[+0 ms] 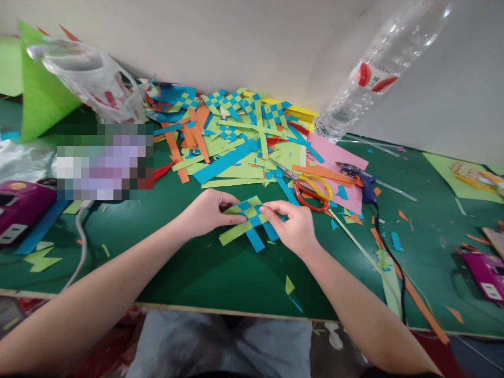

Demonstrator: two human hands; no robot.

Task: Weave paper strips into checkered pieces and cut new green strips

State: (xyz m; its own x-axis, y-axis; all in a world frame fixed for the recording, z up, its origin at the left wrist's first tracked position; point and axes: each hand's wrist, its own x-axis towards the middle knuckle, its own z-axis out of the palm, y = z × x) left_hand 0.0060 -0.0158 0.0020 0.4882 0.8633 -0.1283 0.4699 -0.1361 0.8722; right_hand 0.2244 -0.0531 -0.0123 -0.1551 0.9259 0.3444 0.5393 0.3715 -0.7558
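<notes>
Bare left forearm, nearest the view, rises from the lower left past a purple device on the green table. Left hand: thumb and fingers are closed on the left side of a blue-and-green woven piece, held between the two hands, in front of a heap of cut strips. Part of the checkered centre is interlaced, while strip ends project loose toward the person, so the piece appears to be at a shaping or tightening stage; adjusting it would call for steady pinches and light tension. Right hand: thumb and forefinger pinch the right edge; the fingers beneath are hidden. Scissors lie beyond, then a glue gun with a black cord.
</notes>
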